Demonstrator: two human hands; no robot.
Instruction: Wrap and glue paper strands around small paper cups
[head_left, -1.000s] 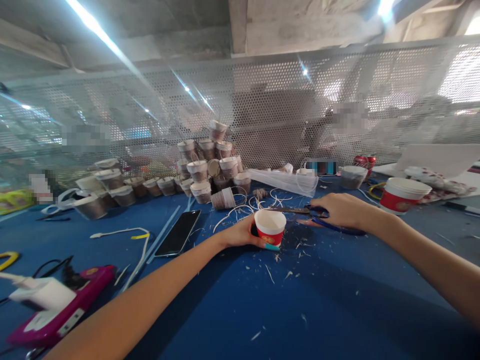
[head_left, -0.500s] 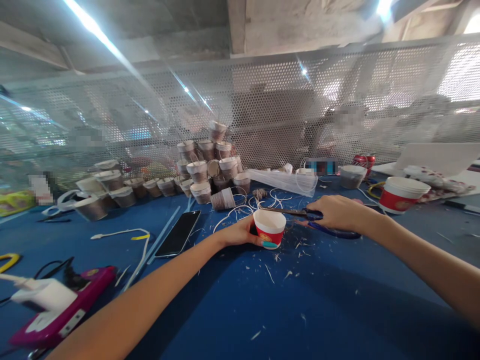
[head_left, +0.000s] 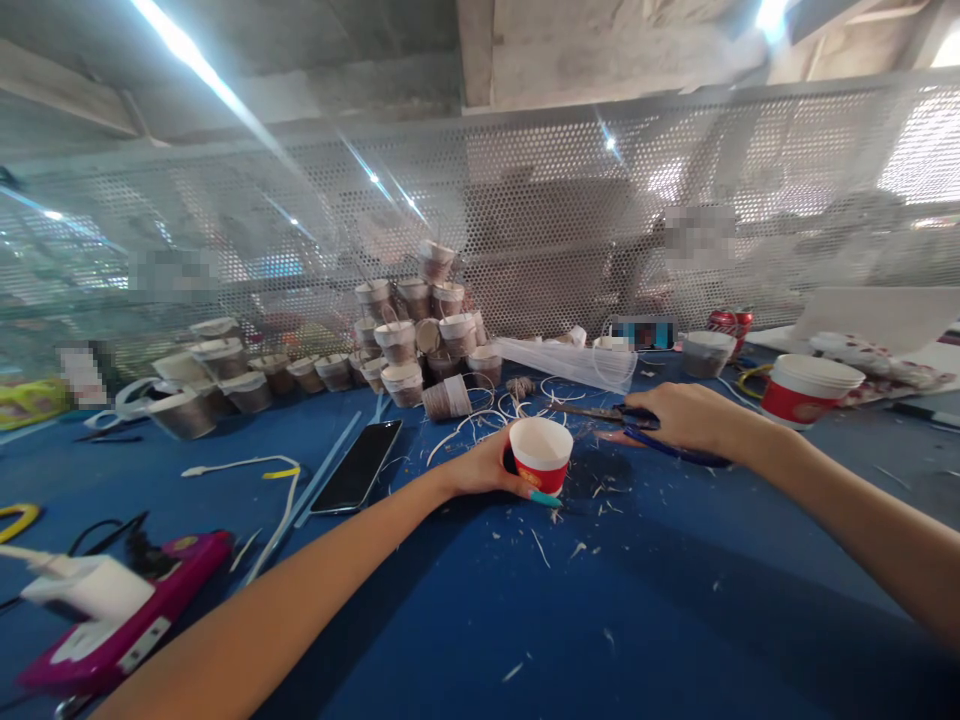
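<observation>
1. Red-and-white paper cup (head_left: 541, 470), mouth upward, stands out near five o'clock from the middle of the view, above or on the blue tabletop (head_left: 450, 620); whether its base touches, I cannot tell.
2. Left hand (head_left: 487, 465), coming from eight o'clock, is curled around the cup's side and grips it, the turquoise thumbnail (head_left: 545, 498) showing low on the front.
3. Right hand (head_left: 675, 420), at three o'clock from the cup, is closed around dark-blue-handled scissors (head_left: 664, 449). Their blades (head_left: 592, 411) point towards nine o'clock, tips near the cup's far rim; I cannot tell how far they are spread.
4. White cord loops (head_left: 461, 430) lie at ten o'clock from the cup, with a small ball of twine (head_left: 520, 387) towards eleven.
5. Pale clippings (head_left: 577, 549) are scattered at five o'clock.
6. Smartphone (head_left: 358, 467), dark-screened, lies at nine o'clock; further off, past eight, sits a magenta power strip (head_left: 180, 560).
7. Brown-sided cups with white rims (head_left: 397, 343) are piled at ten o'clock, before a perforated screen (head_left: 540, 230).
8. Nested red-and-white paper cups (head_left: 806, 392) stand between two and three o'clock.
</observation>
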